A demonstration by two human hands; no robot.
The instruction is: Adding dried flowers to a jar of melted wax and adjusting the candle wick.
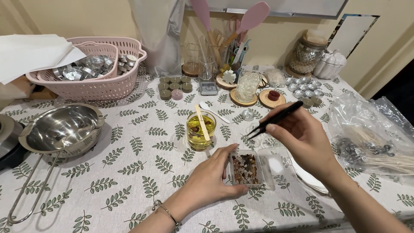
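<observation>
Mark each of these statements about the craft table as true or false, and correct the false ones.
1. The right hand holds black tweezers. True.
2. The left hand rests on a round metal bowl. False: it steadies a small clear box of mixed little stones; the steel bowl sits apart, at the far left.
3. A wooden stick stands in the glass of yellow liquid. True.
4. The pink basket holds flowers. False: it holds small metal cups.
5. The tablecloth has a green leaf pattern. True.
</observation>
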